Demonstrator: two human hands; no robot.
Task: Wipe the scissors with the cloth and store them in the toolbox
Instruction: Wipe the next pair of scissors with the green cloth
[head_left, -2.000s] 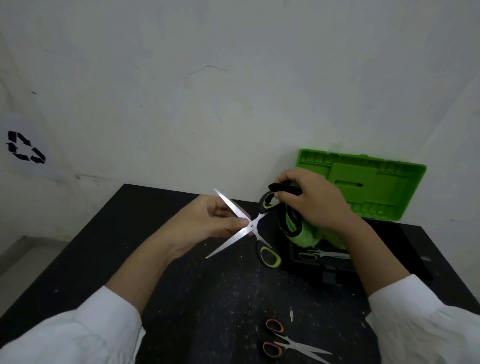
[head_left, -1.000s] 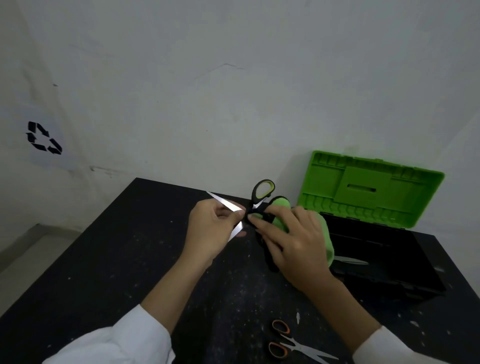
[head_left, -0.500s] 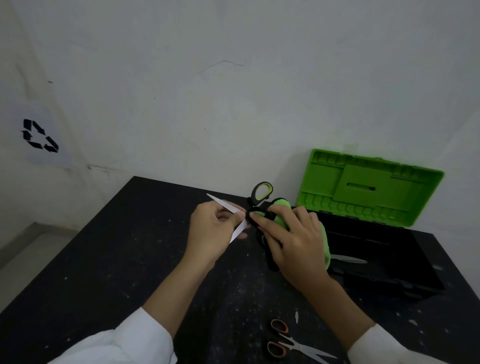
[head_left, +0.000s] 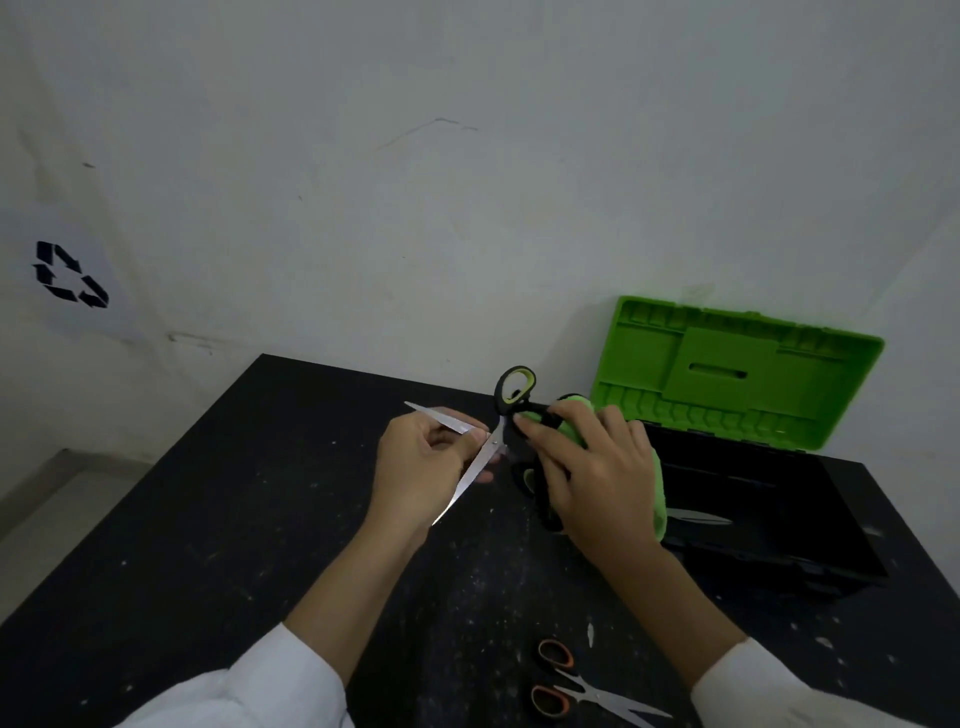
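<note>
In the head view the left hand (head_left: 421, 467) pinches the scissors (head_left: 485, 452) by their bare blades, so a push from the right hand (head_left: 597, 478), which grips the cloth (head_left: 655, 488) round a handle, could shut them on that hand. Black-and-green handled, silver blades spread, they hang over the table (head_left: 208, 519) beside the open toolbox (head_left: 737, 369).

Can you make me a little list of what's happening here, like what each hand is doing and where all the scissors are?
left hand: pinches the blades of the green scissors, which are spread open
right hand: holds the cloth against the green scissors' handles
toolbox: on the table, right side, lid open
orange scissors: lying flat on the table, near edge, nobody touching them
task so far: green scissors not yet in the toolbox
</note>
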